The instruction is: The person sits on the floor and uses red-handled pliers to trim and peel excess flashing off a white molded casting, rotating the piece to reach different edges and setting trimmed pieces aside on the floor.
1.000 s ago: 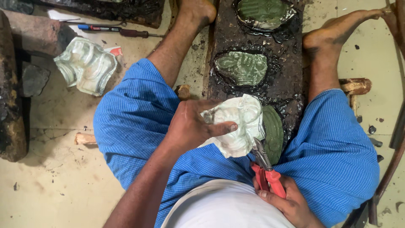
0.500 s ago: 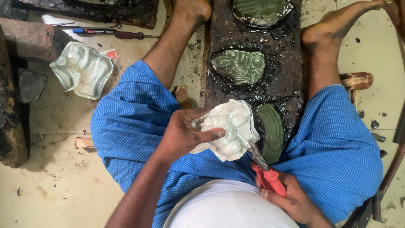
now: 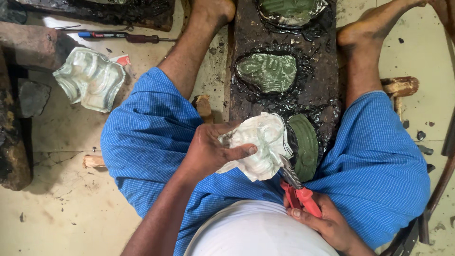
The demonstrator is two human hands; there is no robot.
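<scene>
In the lap of a seated person wearing a blue checked cloth (image 3: 156, 137), seen from directly above, a pale, thin, embossed metal sheet (image 3: 263, 142) is gripped by the left hand (image 3: 208, 149), with fingers curled behind it and the thumb laid across its front face. Nearest the body, the right hand (image 3: 327, 223) is clenched around the red handles of a pair of pliers (image 3: 296, 187), whose metal nose is set against the lower right edge of the sheet; whether the nose has bitten onto the edge cannot be told. Just behind the sheet, a dark board coated in black pitch (image 3: 284, 61) is stretched out between the bare legs, and three greenish embossed plaques are bedded in it: one (image 3: 303, 144) partly hidden by the sheet, a second (image 3: 268, 71) in the middle, a third (image 3: 291, 9) at the far end. On the floor to the left a second shaped sheet piece (image 3: 90, 78) is lying well apart, with a screwdriver (image 3: 125, 38) beyond it. As a judgement, the sheet could be torn or its relief creased if the pliers were twisted too hard at the edge, and the thumb could be nicked by a slipping nose, since it is resting near the tool
</scene>
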